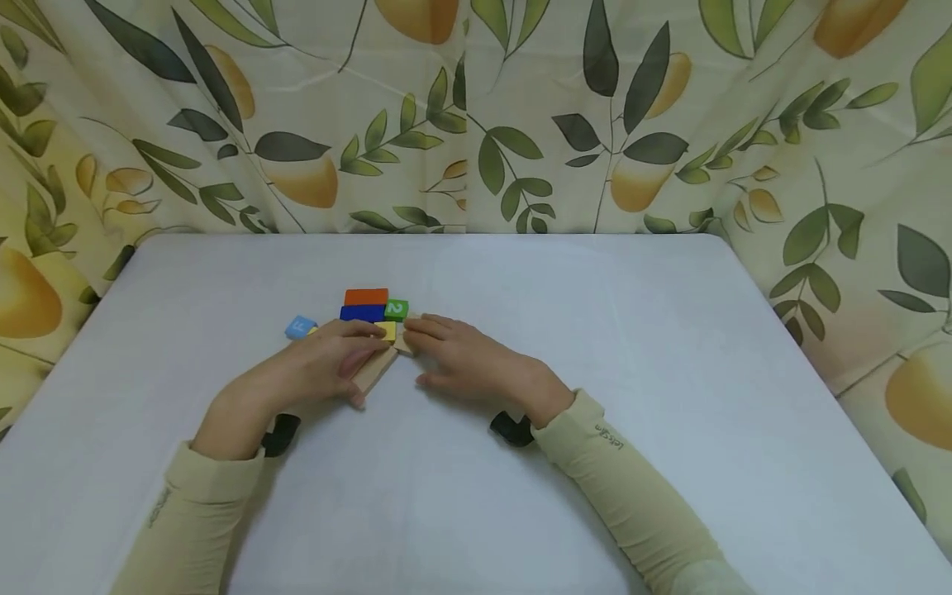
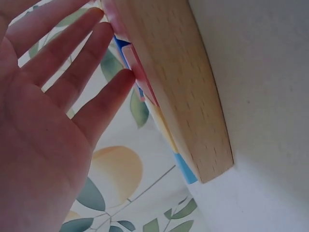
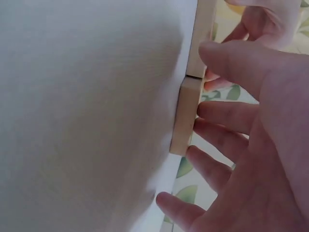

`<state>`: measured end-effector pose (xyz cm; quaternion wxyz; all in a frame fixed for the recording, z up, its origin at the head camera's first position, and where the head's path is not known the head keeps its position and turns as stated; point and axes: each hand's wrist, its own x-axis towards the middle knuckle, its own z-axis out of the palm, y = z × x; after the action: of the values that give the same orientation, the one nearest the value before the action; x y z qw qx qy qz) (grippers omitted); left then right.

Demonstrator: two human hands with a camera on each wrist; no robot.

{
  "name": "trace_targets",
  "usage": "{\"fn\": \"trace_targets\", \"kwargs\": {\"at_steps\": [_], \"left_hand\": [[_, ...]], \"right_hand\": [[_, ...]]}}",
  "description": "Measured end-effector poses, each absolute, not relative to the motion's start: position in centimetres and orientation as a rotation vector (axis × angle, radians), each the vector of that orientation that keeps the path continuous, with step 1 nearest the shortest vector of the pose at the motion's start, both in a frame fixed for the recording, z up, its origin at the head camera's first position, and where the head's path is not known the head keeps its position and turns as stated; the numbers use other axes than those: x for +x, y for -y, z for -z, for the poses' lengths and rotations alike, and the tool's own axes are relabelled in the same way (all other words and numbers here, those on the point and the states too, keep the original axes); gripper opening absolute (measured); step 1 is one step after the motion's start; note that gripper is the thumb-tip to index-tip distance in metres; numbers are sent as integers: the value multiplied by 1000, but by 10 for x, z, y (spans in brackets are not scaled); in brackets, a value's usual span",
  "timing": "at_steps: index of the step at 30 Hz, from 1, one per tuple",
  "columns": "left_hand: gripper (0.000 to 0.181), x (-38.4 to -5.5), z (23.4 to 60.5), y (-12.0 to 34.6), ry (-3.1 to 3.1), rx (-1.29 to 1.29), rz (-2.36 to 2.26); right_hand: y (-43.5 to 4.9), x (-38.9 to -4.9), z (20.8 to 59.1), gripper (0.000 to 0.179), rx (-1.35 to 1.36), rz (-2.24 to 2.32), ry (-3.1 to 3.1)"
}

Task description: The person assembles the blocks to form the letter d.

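Note:
My left hand point(image 1: 327, 359) reaches over a cluster of toy blocks, its fingers fairly straight and fingertips at the block tops. Below its palm lie a long plain wooden block point(image 1: 375, 368) and a partly hidden red block point(image 2: 140, 72). My right hand point(image 1: 472, 359) is at the cluster's right side, with extended fingertips against a short wooden block point(image 3: 186, 116). This short block meets the long one end to end. Between the hands sits a yellow block point(image 1: 387, 331). Behind it are a green block point(image 1: 397, 310) marked 2, a blue block point(image 1: 362, 313) and an orange-red block point(image 1: 366, 296).
A light blue block point(image 1: 300, 327) with a letter lies at the cluster's left, partly beside my left hand. The white table point(image 1: 595, 330) extends around the blocks. A leaf-and-fruit patterned curtain point(image 1: 521, 116) hangs along its back edge and sides.

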<state>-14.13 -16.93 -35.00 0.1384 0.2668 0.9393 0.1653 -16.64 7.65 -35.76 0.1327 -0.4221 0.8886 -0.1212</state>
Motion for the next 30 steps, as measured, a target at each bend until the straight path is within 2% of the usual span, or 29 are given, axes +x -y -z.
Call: {"fn": "trace_targets", "kwargs": {"at_steps": [6, 17, 30], "left_hand": [[79, -141, 351, 168, -2727, 812, -444], [78, -135, 347, 156, -2824, 884, -247], [76, -130, 349, 148, -2887, 994, -221]], "right_hand": [[-82, -164, 357, 58, -1272, 330, -2610], [-101, -167, 356, 41, -1176, 397, -2646], [-128, -169, 357, 11, -1247, 631, -2673]]}}
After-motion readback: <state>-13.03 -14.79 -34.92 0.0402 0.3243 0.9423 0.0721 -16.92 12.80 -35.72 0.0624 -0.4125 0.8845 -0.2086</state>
